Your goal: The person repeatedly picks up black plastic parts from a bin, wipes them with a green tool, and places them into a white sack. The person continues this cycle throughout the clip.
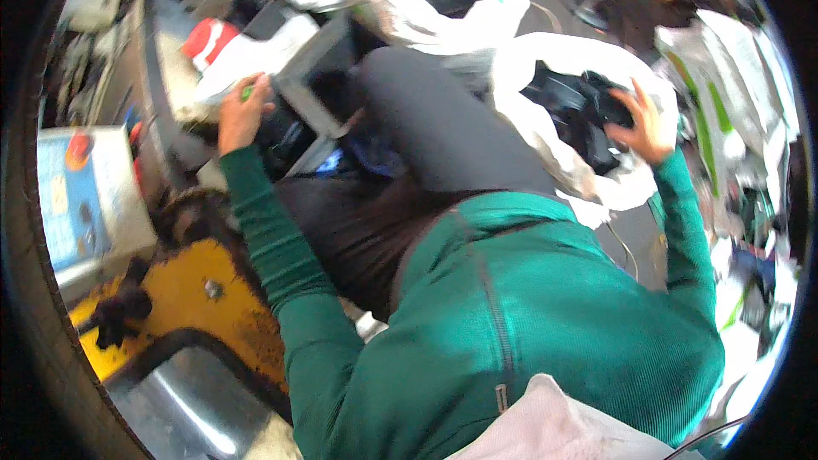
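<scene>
Head view: shows left hand [242, 122] drawn into a pinch, with thumb and fingertips closed on a small green object [246, 93], too blurred to identify further. Shows right hand [645, 126] spread wide, with thumb and fingers well apart and with nothing visibly in hold. Places right hand at the right side of a white bag [596, 49], above the black parts [573, 111] lying inside; does not allow contact between fingertips and parts to be confirmed. Locates small green object at upper left, just beside a red-and-white item [210, 41], and well apart from the black parts. Includes, to the right of left hand, a grey box [312, 107] with a dark interior, tilted and near the legs. Continues outward to dark trousers [452, 128] between the two hands and to a green top [528, 281] with long sleeves, partly covered at the lower edge by white cloth [554, 422]. Presents, beyond the knee, a second white bag [434, 30] with dark contents. Displays, at far left, a pale control box [111, 204] with a blue panel and a round orange-red button [79, 148]; below, a yellow surface [213, 281] with a black knob [121, 311] and a glossy dark panel [196, 400]. Extends, at far right, to white-and-green bags [724, 94] heaped beside right hand, with mixed clutter [754, 213] below.
</scene>
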`<action>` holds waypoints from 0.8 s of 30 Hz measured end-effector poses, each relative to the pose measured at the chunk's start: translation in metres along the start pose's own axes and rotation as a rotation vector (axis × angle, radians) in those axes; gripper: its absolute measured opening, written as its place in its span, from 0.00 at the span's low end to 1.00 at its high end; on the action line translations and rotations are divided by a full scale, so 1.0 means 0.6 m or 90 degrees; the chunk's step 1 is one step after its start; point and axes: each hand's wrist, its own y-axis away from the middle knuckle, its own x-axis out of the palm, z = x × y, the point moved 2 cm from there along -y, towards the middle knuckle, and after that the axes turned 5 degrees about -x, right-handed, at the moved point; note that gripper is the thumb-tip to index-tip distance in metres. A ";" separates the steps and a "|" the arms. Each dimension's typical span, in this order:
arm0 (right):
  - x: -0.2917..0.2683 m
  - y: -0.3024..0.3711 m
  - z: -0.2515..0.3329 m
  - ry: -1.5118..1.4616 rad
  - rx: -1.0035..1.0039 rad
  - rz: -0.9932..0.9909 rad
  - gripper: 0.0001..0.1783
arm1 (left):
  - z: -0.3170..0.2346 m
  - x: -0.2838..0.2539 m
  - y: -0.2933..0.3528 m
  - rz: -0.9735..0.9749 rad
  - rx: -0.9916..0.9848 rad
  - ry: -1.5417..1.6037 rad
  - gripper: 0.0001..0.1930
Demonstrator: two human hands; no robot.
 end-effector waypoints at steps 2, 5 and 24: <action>0.018 0.027 0.036 0.049 -0.068 0.016 0.51 | 0.103 -0.051 -0.040 -0.030 -0.105 -0.027 0.23; 0.134 0.098 0.045 -0.062 -0.202 0.114 0.49 | 0.250 -0.099 -0.100 -0.086 -0.250 -0.097 0.18; -0.002 -0.175 0.307 -0.398 -0.102 0.129 0.17 | 0.507 0.064 -0.172 -0.228 -0.524 -0.579 0.14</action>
